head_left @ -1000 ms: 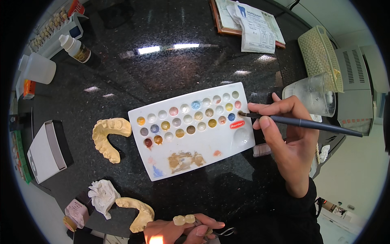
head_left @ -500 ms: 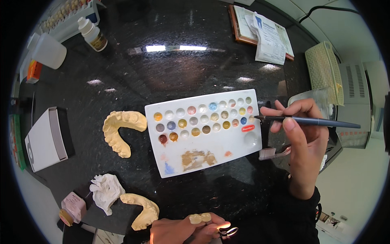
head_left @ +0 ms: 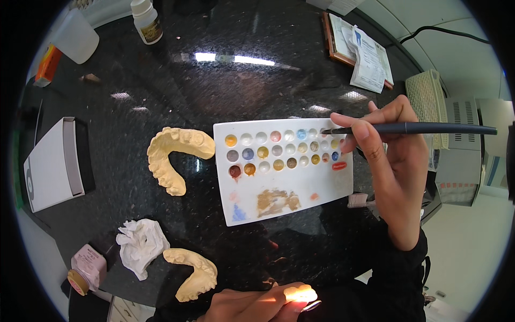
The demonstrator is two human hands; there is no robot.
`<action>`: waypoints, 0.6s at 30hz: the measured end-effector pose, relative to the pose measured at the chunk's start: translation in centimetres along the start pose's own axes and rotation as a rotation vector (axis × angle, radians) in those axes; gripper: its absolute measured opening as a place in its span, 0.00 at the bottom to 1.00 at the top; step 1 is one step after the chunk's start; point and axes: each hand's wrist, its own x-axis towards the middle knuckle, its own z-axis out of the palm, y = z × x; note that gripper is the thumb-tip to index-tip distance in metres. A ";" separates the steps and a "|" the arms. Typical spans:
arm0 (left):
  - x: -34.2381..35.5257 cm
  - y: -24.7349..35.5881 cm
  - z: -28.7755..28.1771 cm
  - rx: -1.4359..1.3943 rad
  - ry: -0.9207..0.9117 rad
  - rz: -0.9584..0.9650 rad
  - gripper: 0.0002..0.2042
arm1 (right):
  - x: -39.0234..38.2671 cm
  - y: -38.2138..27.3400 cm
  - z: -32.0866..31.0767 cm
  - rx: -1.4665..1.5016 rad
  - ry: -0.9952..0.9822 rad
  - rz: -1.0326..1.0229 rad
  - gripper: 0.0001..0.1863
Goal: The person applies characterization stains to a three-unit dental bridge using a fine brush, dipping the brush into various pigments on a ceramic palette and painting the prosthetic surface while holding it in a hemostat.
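The dark speckled worktop (head_left: 123,166) carries everything in reach, and the largest thing at its middle is the white palette (head_left: 292,181), its rows of small wells along the far half and brown, blue and pink smears nearer the person. The right hand (head_left: 394,161) has come up over the palette's right end, hiding some wells there; its fingers pinch the brush between thumb and forefinger. The left hand (head_left: 252,306) is low at the near edge, its fingers curled about a metal instrument. The larger yellowish cast (head_left: 160,155) sits just left of the palette, the smaller cast (head_left: 205,271) nearer the person, with crumpled tissue (head_left: 140,247) beside it. The brush (head_left: 429,128) has changed place: half a second ago its tip was at the end well past the dark blue one; now it is at a pinkish well in the farthest row, so a different colour is within its reach, though contact cannot be told. Of the metal instrument (head_left: 311,306) only a sliver shows. Smallest, the tooth-coloured piece (head_left: 300,293) is at the left fingertips, well apart from the brush, now glaring with light that blurs its surface and how it is gripped.
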 end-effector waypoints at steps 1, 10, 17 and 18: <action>0.0 0.0 0.1 -0.011 0.009 0.009 0.06 | 0.1 0.0 0.0 -0.022 -0.004 -0.013 0.05; -0.1 -0.3 0.6 -0.063 0.087 0.032 0.07 | 0.5 -0.2 0.2 -0.096 -0.040 0.013 0.06; -0.3 -0.5 0.3 0.017 0.056 0.020 0.11 | 0.7 0.2 0.3 0.055 -0.030 0.014 0.06; -0.5 -0.6 0.3 0.015 0.047 0.014 0.12 | 0.8 0.4 0.3 -0.005 -0.055 -0.022 0.05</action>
